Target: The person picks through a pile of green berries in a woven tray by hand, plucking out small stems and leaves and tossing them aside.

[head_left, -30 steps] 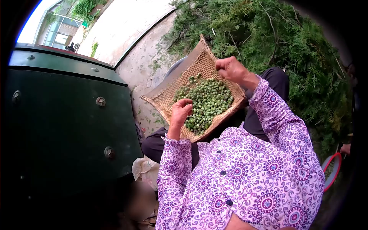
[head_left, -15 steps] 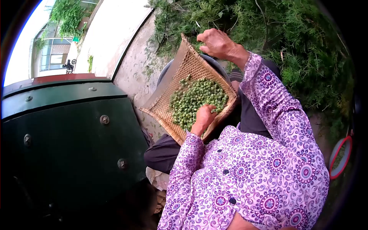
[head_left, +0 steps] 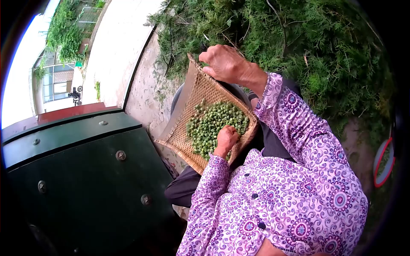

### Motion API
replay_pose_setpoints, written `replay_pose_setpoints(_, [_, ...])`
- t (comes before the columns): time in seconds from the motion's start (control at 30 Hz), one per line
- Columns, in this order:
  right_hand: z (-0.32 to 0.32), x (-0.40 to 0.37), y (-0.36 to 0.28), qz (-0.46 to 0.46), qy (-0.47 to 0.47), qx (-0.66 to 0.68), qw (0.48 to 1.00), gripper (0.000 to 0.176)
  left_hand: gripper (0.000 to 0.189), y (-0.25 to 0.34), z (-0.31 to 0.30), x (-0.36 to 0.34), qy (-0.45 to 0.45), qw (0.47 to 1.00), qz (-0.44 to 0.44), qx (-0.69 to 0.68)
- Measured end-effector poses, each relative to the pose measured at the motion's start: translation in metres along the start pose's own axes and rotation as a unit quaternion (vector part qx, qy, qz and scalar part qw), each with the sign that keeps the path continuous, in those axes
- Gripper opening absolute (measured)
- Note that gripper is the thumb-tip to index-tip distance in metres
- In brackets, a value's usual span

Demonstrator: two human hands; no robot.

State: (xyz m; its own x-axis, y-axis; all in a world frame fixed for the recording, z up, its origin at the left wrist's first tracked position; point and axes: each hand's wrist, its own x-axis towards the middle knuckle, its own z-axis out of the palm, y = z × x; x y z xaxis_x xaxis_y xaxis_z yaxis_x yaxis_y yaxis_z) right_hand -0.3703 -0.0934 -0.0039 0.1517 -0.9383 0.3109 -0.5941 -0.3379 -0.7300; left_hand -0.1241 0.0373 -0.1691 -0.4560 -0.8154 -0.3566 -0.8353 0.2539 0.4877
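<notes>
A woven basket tray rests at a tilt over the person's lap, with a heap of small green berries in it. My left hand is on the berries near the lower right of the heap, its fingers closed and their tips hidden. Above the heap, my right hand is by the tray's upper corner with its fingers curled together; what they hold, if anything, cannot be made out. Part of a round metal basin shows under the tray.
Cut green conifer branches cover the ground at the upper right. A dark green metal panel with studs stands at the left. A red-rimmed round object is at the far right, and a small black device stands far off.
My right hand has come closer to the tray's upper rim and its fingers have curled in more. My left hand has shifted slightly over the berries. The whole view has tilted a little.
</notes>
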Motion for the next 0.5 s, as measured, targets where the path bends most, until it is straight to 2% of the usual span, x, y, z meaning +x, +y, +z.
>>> replay_pose_setpoints(0.03, [0.000, 0.001, -0.003, -0.001, 0.002, 0.001, 1.000, 0.018, 0.012, -0.001, -0.001, 0.003, 0.075, 0.997, -0.014, -0.007])
replay_pose_setpoints(0.13, [0.000, 0.003, -0.009, -0.009, 0.005, -0.001, 1.000, 0.016, 0.010, 0.000, -0.007, 0.026, 0.124, 0.986, -0.074, -0.088])
replay_pose_setpoints(0.23, [0.006, 0.004, -0.015, -0.020, 0.020, 0.029, 0.999, 0.017, 0.012, 0.024, -0.012, 0.050, 0.141, 0.984, -0.035, -0.101])
replay_pose_setpoints(0.3, [0.005, 0.005, -0.018, -0.004, 0.010, 0.023, 1.000, 0.017, 0.019, 0.022, 0.003, 0.070, 0.133, 0.975, -0.079, -0.162])
replay_pose_setpoints(0.37, [0.004, 0.005, -0.020, -0.011, 0.020, 0.022, 0.999, 0.017, 0.023, 0.037, 0.001, 0.080, 0.083, 0.973, -0.181, -0.120])
replay_pose_setpoints(0.43, [0.000, 0.006, -0.022, -0.001, 0.005, 0.008, 1.000, 0.017, 0.023, 0.046, 0.004, 0.081, 0.087, 0.977, -0.188, -0.059])
replay_pose_setpoints(0.5, [0.001, 0.007, -0.021, 0.011, 0.007, 0.005, 1.000, 0.017, 0.025, 0.048, 0.007, 0.079, 0.083, 0.971, -0.208, -0.081])
